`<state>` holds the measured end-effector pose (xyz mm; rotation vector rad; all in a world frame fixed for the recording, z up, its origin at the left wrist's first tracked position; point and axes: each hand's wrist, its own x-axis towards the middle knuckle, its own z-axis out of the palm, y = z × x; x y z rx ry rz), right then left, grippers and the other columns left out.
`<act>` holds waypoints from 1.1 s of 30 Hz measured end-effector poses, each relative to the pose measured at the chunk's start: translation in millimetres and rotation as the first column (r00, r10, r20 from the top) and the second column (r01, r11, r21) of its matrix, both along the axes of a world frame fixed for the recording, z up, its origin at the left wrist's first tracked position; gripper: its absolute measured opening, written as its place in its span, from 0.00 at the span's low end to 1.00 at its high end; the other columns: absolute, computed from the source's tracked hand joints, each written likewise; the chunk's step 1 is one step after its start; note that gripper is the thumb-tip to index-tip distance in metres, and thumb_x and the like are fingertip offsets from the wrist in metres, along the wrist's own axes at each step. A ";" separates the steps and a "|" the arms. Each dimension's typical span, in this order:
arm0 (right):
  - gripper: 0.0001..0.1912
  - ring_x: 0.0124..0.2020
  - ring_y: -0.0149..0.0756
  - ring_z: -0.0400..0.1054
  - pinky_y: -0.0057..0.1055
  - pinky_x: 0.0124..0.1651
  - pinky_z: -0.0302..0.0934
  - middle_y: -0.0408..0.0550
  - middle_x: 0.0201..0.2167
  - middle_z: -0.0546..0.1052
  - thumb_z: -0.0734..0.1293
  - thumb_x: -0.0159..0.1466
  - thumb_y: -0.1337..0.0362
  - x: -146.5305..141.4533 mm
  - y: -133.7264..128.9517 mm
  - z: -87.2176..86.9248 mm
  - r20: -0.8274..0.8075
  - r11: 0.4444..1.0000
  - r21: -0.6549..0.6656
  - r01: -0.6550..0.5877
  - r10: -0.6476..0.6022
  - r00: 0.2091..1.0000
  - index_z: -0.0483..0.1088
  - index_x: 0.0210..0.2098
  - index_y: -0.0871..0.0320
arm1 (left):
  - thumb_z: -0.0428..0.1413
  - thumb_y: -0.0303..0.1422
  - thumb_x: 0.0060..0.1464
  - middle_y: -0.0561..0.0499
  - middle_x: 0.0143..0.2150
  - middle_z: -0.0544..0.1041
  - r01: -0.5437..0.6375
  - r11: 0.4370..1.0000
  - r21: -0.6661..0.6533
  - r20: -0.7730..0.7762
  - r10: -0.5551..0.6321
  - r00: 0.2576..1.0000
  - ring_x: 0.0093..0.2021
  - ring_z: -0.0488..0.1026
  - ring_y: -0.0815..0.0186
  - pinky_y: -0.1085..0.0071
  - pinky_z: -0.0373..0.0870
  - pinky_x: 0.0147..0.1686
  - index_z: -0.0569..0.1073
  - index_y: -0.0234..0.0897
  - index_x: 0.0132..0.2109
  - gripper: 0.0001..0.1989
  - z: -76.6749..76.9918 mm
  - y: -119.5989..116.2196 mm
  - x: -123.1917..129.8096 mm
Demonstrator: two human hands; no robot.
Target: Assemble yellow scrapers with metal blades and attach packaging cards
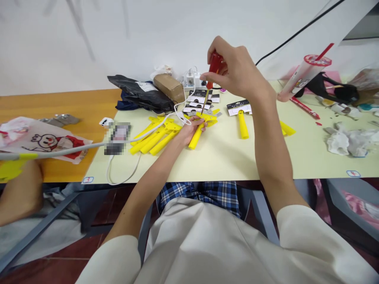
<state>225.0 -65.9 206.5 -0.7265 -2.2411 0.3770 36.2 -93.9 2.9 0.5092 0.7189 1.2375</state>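
Observation:
My right hand (237, 73) is raised over the table, its fingers wrapped around the red grip of a screwdriver (215, 63). The screwdriver points down, and its tip meets the head of a yellow-handled scraper (195, 139). That scraper is gripped near its head by my left hand (192, 129). Left of this hand lies a group of similar yellow scrapers (158, 138), partly overlapping. Another yellow handle (243, 125) lies apart to the right, against a black-and-white packaging card (238, 106). My right forearm partly hides one more yellow handle (286, 128).
A white cable (161, 128) crosses above the scrapers to a power strip (194, 80). A black plastic bag (145, 94) and brown package (169, 87) sit behind. At right are a drink cup (304, 77) and crumpled paper (346, 140). Another person's arm (20, 193) is at left.

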 end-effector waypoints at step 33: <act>0.23 0.46 0.55 0.78 0.55 0.51 0.72 0.38 0.48 0.85 0.74 0.65 0.45 -10.8 -8.1 0.1 -0.091 0.992 -0.124 0.025 -0.037 0.995 0.70 0.58 0.30 | 0.68 0.17 0.54 0.51 0.38 0.77 0.070 0.996 0.051 0.036 -0.072 0.997 0.34 0.79 0.66 0.74 0.66 0.29 0.66 0.40 0.42 0.20 2.5 -5.7 2.5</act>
